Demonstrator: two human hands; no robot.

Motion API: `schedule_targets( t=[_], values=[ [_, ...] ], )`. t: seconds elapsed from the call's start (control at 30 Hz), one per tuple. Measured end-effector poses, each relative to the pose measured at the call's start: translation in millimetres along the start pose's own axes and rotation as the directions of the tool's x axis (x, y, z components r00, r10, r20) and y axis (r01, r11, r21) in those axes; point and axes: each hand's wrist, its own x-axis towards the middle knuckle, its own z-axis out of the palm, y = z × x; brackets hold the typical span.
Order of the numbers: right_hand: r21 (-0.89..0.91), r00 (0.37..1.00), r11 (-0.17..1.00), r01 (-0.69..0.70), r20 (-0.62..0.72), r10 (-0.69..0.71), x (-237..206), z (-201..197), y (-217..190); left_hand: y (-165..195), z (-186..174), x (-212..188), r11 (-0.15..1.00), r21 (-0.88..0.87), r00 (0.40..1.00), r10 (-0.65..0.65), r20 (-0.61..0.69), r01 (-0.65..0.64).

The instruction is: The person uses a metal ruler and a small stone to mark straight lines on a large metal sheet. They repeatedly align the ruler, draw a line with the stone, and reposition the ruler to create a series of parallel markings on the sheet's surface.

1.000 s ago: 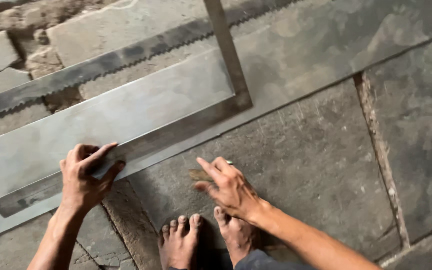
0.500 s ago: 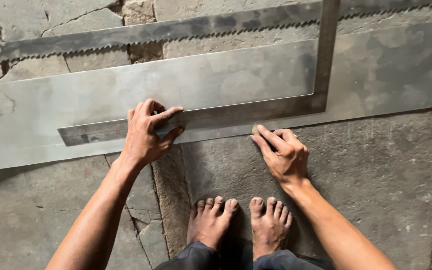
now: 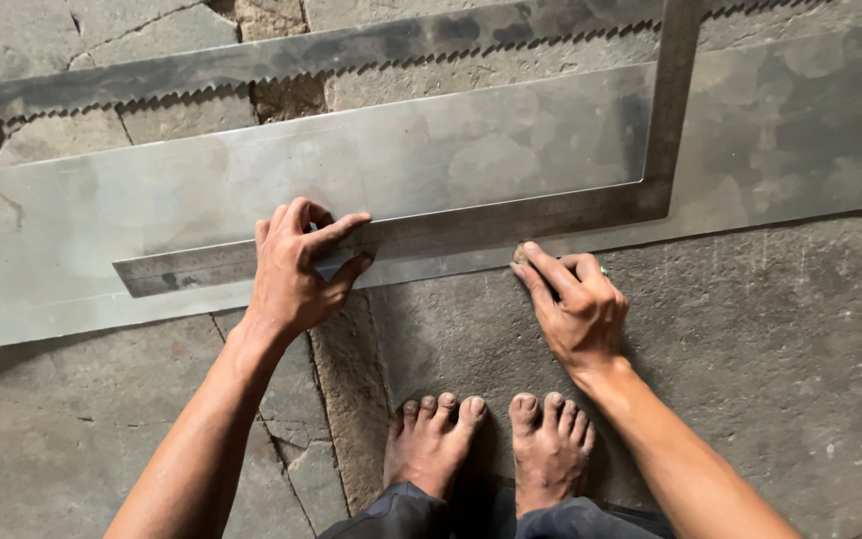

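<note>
From the head camera, the left hand (image 3: pixel 296 269) presses spread fingers onto the steel framing square (image 3: pixel 421 235), which lies on the sheet-metal strip (image 3: pixel 471 150). The right hand (image 3: pixel 576 304) pinches a small marker (its kind unclear) at the strip's edge. Slack pressure could let the square skid.

A cracked stone floor (image 3: pixel 780 379) is carrying a long metal sheet (image 3: pixel 152 215), a toothed saw blade (image 3: pixel 251 65) behind it, and two bare feet (image 3: pixel 491 449).
</note>
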Motion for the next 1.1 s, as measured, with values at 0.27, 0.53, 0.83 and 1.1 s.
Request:
schedule_targets(
  t=[0.27, 0.53, 0.83, 1.1],
  values=[
    [-0.165, 0.336, 0.973, 0.162, 0.936, 0.103, 54.4, -40.3, -20.4, 4.7, 0.2, 0.4, 1.000, 0.003, 1.000, -0.001, -0.019, 0.001],
    [-0.056, 0.448, 0.952, -0.300, 0.873, 0.193, -1.8, -51.7, -15.4, 5.7, 2.6, 2.4, 0.999, 0.032, 1.000, 0.008, -0.006, -0.008],
    [0.121, 0.660, 0.905, -0.408, 0.724, 0.201, -24.2, -32.7, -2.1, 5.4, 6.9, 5.8, 0.998, 0.045, 0.999, 0.038, 0.034, -0.039],
    [0.207, 0.793, 0.896, -0.394, 0.569, 0.217, -26.5, -26.5, 18.8, 8.6, 5.7, 6.5, 1.000, 0.019, 0.999, -0.004, 0.038, 0.004]
  ],
)
